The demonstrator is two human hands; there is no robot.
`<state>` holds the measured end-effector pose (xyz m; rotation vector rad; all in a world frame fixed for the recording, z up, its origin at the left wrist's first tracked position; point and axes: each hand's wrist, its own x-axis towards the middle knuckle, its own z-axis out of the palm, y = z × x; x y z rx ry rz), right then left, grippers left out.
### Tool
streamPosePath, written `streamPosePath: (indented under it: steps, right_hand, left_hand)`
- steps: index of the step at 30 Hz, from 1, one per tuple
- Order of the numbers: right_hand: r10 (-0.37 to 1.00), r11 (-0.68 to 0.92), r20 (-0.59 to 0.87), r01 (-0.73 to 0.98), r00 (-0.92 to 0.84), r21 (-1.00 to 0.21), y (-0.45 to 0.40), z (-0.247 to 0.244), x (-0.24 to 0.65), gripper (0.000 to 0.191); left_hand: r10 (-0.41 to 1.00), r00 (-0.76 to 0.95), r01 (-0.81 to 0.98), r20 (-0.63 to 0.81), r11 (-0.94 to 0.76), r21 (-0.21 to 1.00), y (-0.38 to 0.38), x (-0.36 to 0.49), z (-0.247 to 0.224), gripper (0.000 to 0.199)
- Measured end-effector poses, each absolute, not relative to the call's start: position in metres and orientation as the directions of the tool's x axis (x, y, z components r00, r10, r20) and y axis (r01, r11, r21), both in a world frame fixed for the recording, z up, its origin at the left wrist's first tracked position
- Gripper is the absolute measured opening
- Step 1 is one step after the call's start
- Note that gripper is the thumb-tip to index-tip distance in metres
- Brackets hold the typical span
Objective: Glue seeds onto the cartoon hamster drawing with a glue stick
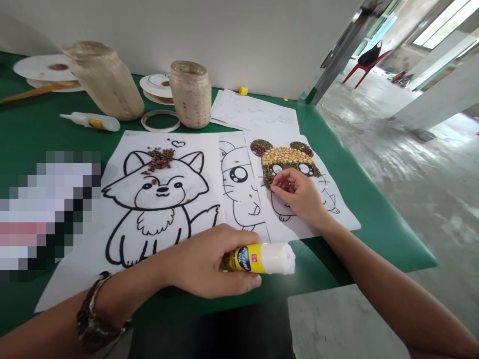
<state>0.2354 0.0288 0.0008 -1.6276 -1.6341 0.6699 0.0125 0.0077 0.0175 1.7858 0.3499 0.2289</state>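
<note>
My left hand [209, 262] is wrapped round a yellow glue stick [250, 259], its white end uncovered and pointing right. My right hand [295, 192] is over the hamster drawing [329, 199], thumb and fingertips pinched together by the left cheek; whatever they hold is too small to make out. Yellow kernels [286, 155] cover the hamster's forehead, with green and red beans on its ears and around its eyes. On the left lies a fox drawing [162, 219] with a loose pile of red and green beans [161, 158] on its head.
Two jars [107, 82] [190, 94], white spools, a tape ring [160, 121] and a glue bottle [95, 121] stand or lie at the back of the green table [389, 239]. A yellow cap [243, 90] is near more sheets. A blurred-out object is at left.
</note>
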Motion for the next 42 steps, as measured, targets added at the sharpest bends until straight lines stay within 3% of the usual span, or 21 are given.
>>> streamPosePath:
  steps: [18,30,42]
  right_hand:
    - [0.989,0.085,0.137,0.581,0.047,-0.810,0.0299,-0.0027,0.2369,0.012]
    - [0.986,0.097,0.163,0.646,0.042,-0.757,0.0308,-0.0028,0.2358,0.013]
    - [0.989,0.095,0.142,0.596,0.032,-0.797,0.0321,-0.0041,0.2379,0.015]
  left_hand:
    - [0.349,0.937,0.110,-0.015,-0.253,0.961,0.0078,0.0113,0.0170,0.012]
    - [0.353,0.936,0.092,-0.002,-0.240,0.966,0.0079,0.0115,0.0175,0.011]
    - [0.352,0.936,0.069,0.014,-0.222,0.972,0.0079,0.0119,0.0168,0.012]
